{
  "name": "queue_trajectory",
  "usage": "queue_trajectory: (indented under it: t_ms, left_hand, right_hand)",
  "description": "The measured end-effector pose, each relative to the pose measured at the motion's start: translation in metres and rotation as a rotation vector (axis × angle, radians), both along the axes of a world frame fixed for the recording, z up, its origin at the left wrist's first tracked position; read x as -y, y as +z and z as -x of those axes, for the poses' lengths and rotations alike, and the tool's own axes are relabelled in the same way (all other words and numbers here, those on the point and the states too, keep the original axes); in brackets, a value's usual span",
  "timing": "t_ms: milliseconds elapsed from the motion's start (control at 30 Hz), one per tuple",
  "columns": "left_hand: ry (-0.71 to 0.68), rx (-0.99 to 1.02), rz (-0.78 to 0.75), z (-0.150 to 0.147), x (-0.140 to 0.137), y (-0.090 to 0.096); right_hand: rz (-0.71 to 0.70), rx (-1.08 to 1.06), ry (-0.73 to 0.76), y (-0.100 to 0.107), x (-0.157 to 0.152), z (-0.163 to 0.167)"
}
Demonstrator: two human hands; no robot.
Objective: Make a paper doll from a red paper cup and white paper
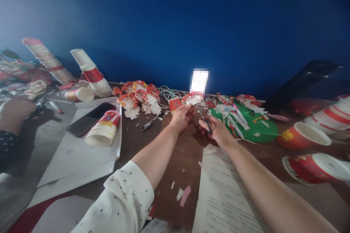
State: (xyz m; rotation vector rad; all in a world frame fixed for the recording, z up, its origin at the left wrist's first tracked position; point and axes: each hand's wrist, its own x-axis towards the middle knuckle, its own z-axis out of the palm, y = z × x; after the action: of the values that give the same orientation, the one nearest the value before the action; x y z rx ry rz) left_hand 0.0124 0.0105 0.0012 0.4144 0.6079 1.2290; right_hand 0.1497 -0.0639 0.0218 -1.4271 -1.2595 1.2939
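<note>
Blue wall (164,25): plain, rising behind the far edge of the table.
Brown table (171,169): strewn with paper scraps, cups and stationery.
Left hand (181,118): thumb and fingers pinched together on a frilled paper piece (193,99), red and white, held up near the table's far edge.
Right hand (217,131): fingers wrapped around the handles of the scissors (202,116), which point up beside the frilled piece; whether the blades are apart, I cannot tell.
Fingertip risk: the blades sit close to the left fingers, so a slip of either hand could nick them.
Paper risk: a hard squeeze or an uneven snip could crush or tear the thin frill.
Glare risk: a bright blurred rectangle (199,81) stands right behind the piece and could make its edge hard to see.
Heap of cut cups (142,96): left of the hands, close enough that a wide swing of the left arm might scatter it.
Black pen (151,123): lying between the heap and the left forearm.
Green sheet (264,131): just right of the right hand, crowded with markers (240,121) and scraps.
Printed page (222,196): beneath the right forearm, likely to crumple if leaned on.
Right side: 2 cups on their sides, an orange cup (291,136) and a red cup (304,169), hemming in the elbow's room.
Left side: a dark phone (91,120) and a yellow-banded cup (102,129) on white paper (82,164); beyond, another person's hand (18,111).
</note>
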Motion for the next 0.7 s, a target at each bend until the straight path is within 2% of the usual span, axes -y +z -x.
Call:
queue_trajectory:
  t_ms: [133, 500, 700]
  left_hand:
    - [-0.049, -0.049, -0.103, 0.0012, 0.0016, 0.0001]
    - [-0.076, -0.102, -0.121, 0.0019, 0.0055, 0.0025]
    - [-0.027, -0.043, -0.08, 0.0014, 0.0031, 0.0008]
  right_hand:
    - [0.029, -0.017, -0.006, 0.0038, 0.0019, -0.0011]
    - [0.013, 0.023, 0.008, 0.0011, 0.0036, -0.0042]
    - [-0.021, 0.07, 0.038, 0.0024, 0.0044, -0.0013]
